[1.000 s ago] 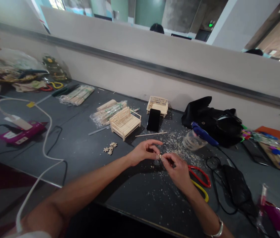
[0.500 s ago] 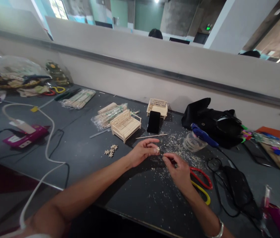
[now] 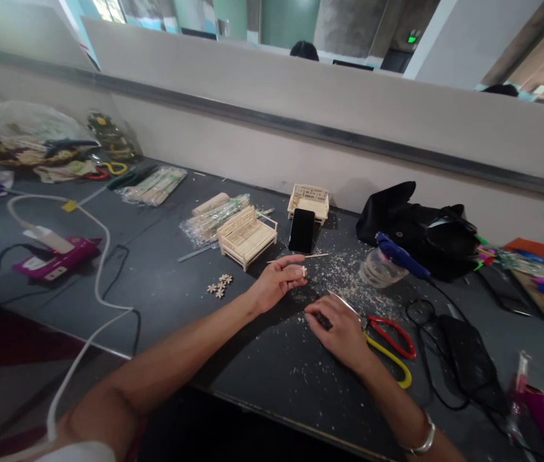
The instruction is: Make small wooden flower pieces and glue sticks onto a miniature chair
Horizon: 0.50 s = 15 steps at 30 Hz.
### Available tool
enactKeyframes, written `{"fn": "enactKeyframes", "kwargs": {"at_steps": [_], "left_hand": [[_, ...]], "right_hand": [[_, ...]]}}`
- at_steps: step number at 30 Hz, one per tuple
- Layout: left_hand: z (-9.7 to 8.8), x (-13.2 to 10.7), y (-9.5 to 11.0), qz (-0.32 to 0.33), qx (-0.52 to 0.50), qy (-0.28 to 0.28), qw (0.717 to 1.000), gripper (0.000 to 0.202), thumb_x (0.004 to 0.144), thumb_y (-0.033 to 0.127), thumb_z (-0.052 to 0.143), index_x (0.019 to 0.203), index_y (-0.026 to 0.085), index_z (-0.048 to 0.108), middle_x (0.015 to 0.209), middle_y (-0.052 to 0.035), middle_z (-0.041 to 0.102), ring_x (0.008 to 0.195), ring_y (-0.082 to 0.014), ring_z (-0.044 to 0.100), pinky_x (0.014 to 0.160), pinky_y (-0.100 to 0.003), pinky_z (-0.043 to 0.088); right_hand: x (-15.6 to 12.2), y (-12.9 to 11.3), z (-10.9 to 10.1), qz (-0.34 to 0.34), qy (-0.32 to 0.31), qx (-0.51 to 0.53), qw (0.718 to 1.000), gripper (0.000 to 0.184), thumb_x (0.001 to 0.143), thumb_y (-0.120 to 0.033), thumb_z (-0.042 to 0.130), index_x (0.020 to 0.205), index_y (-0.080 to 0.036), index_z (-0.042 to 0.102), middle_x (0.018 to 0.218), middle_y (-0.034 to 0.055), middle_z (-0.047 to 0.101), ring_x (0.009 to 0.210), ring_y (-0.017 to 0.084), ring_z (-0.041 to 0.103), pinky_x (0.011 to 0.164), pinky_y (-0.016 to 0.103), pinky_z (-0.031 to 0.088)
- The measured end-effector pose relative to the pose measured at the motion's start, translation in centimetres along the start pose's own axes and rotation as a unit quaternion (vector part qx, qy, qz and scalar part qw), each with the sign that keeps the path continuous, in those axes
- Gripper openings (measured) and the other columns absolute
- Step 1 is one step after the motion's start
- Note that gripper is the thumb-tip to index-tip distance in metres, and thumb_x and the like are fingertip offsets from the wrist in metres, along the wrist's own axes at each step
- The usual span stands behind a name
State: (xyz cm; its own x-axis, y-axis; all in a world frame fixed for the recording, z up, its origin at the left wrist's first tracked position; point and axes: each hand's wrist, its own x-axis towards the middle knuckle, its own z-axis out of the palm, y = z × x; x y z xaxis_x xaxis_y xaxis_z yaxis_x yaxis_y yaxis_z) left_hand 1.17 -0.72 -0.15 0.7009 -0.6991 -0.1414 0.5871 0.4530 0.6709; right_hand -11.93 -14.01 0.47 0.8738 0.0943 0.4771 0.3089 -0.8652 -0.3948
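Observation:
My left hand (image 3: 276, 282) pinches a small pale wooden piece (image 3: 304, 272) between thumb and fingertips, above the dark table. Lower and to the right, my right hand (image 3: 339, 327) is curled with its fingertips down at the tabletop; whatever they may hold is hidden. Beside it lie scissors (image 3: 399, 337) with one red and one yellow handle, their blades partly behind the hand. Several small flower-shaped wooden pieces (image 3: 219, 286) are grouped left of my left hand. A miniature bench of thin sticks (image 3: 247, 237) stands beyond them.
A second stick-built model (image 3: 311, 200) stands behind a phone (image 3: 302, 230). Wood crumbs litter the table (image 3: 262, 378). Rightward are a clear cup (image 3: 380, 269), a blue glue gun (image 3: 399, 256), a black bag (image 3: 426, 234) and cables. Bagged sticks (image 3: 214, 218) and a purple power strip (image 3: 58, 256) lie left.
My right hand has moved down and away from my left hand to the tabletop, its fingers more curled. My left hand still pinches the small wooden piece. The view has shifted slightly.

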Motion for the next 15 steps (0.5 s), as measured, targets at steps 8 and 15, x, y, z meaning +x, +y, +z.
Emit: {"fn": "enactKeyframes", "kwargs": {"at_steps": [8,15], "left_hand": [[0.1,0.0,-0.1,0.001,-0.008,0.005,1.000,0.040,0.055,0.015,0.089,0.092,0.013,0.074,0.069,-0.0012,0.073,0.061,-0.0096,0.065,0.069,-0.024,0.055],[0.0,0.0,-0.3,-0.004,0.000,0.000,1.000,0.040,0.056,0.015,0.088,0.093,0.013,0.073,0.070,-0.0008,0.073,0.060,-0.0089,0.065,0.068,-0.023,0.055]], "right_hand": [[-0.4,0.4,0.6,-0.047,-0.053,-0.046,0.996,0.010,0.092,-0.021,0.059,0.085,-0.021,0.068,0.077,0.0024,0.068,0.073,0.017,0.060,0.067,0.030,0.045],[-0.4,0.1,1.3,0.005,-0.059,0.001,0.998,0.021,0.092,-0.022,0.053,0.077,-0.022,0.068,0.073,0.0037,0.067,0.071,0.018,0.058,0.067,0.030,0.044]]}}
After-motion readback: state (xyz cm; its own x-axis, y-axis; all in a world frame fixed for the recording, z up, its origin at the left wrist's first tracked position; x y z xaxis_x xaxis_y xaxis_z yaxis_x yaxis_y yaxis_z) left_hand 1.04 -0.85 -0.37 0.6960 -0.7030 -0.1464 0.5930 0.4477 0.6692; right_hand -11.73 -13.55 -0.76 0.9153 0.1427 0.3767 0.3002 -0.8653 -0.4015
